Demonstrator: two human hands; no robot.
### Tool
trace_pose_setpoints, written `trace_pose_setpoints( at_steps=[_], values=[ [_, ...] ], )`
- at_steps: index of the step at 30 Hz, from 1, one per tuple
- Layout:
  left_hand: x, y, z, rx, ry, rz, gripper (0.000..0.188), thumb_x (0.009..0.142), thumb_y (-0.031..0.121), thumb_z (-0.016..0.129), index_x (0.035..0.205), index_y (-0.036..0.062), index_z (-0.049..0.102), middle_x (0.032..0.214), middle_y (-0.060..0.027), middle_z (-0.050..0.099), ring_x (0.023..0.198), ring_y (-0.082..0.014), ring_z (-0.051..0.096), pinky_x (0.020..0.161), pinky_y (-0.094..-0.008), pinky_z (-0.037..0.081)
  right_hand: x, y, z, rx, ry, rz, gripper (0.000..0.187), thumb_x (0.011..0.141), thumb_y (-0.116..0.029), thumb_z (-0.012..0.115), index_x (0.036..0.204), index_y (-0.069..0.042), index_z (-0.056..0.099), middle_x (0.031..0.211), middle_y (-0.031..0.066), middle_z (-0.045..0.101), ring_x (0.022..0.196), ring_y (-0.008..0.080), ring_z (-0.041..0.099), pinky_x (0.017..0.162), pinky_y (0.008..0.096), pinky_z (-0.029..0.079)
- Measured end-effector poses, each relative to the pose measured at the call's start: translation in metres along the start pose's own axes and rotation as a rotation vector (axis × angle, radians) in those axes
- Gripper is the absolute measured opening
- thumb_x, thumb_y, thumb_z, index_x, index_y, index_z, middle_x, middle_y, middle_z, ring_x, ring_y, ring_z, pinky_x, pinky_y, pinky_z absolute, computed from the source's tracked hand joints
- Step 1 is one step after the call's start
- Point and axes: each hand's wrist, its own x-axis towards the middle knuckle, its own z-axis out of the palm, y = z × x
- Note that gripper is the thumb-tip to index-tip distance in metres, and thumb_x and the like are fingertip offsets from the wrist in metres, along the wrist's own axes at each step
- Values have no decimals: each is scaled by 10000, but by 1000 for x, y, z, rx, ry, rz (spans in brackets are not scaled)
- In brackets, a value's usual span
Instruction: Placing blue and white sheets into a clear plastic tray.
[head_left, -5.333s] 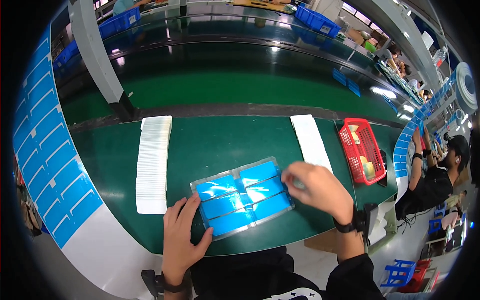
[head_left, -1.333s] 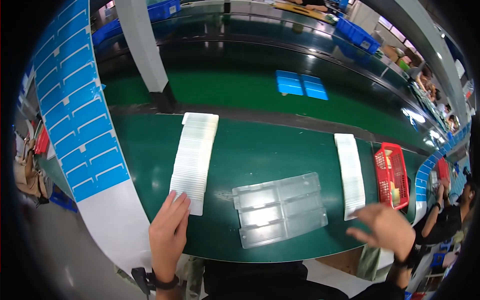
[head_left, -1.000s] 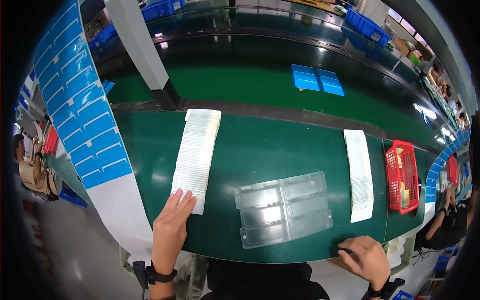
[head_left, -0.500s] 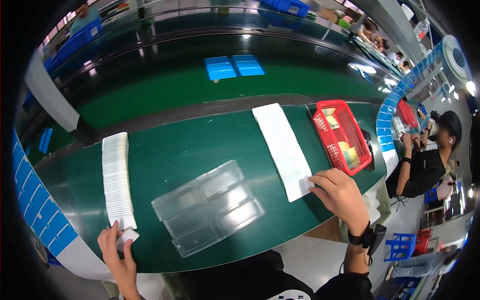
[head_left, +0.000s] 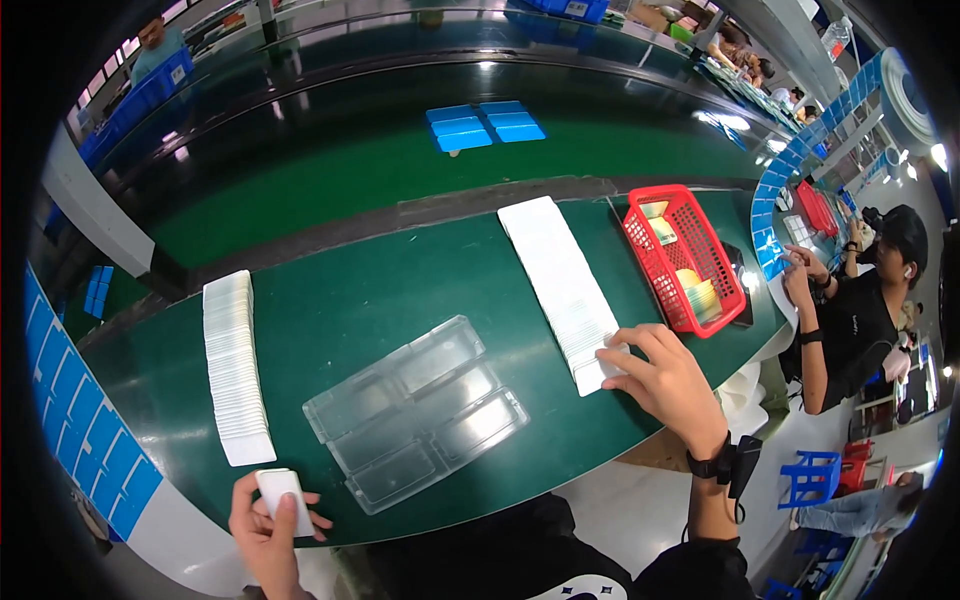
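Observation:
My left hand, near the front edge at the left, grips a small white card-like piece under the thumb; whether it is one or a thin stack is hard to see. Just beyond it a long overlapping row of white cards lies on the green table. My right hand pinches the near end of a second row of white cards, thumb and fingertips on the last ones. Between the rows lies a clear plastic tray with several shallow compartments.
A red basket with yellow-green pieces stands right of the second row, a dark flat object beside it. Beyond the table's raised edge, blue trays sit on a green belt. A person in black works at the right.
My left hand has drawn a white card off the left row's near end and turned it upright. My right hand has shifted slightly left, onto the second row's near end.

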Motion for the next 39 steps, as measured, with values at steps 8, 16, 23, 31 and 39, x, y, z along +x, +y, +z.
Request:
trace_pose_setpoints(
  at_steps=[8,16,23,31,39],
  values=[
    [7,20,33,-184,-300,-180,353,999,-14,569,1339,-80,502,979,-278,753,713,-338,769,610,-414,658,16,-4,-33,326,-421,227,247,828,-130,821,1000,-53,661,1072,129,721,898,344,692,779,409,561],
    [9,35,64,118,-291,188,213,938,-56,722,1149,-50,700,1004,-152,804,874,-227,795,803,-271,590,65,-57,-27,801,-497,-83,295,923,-106,805,1164,-60,641,1041,94,786,886,294,773,746,386,593],
    [6,26,82,448,-124,387,330,694,-164,693,921,42,817,926,-109,806,873,-276,729,788,-339,585,107,-95,-2,405,-520,-291,315,868,-120,810,1151,-56,687,1010,150,747,943,386,718,783,441,558],
    [6,9,79,606,-124,586,425,663,-155,678,971,98,826,1066,-39,726,982,-300,596,814,-386,496,117,-92,21,461,-589,-219,339,792,-216,883,964,-27,661,912,105,680,870,359,680,749,430,532],
    [22,37,70,509,-137,458,247,758,-45,820,992,34,806,969,-111,759,887,-271,714,805,-331,536,129,-74,13,613,-494,-371,364,853,-228,857,1137,-26,754,986,145,731,900,357,711,772,412,563]
  ],
)
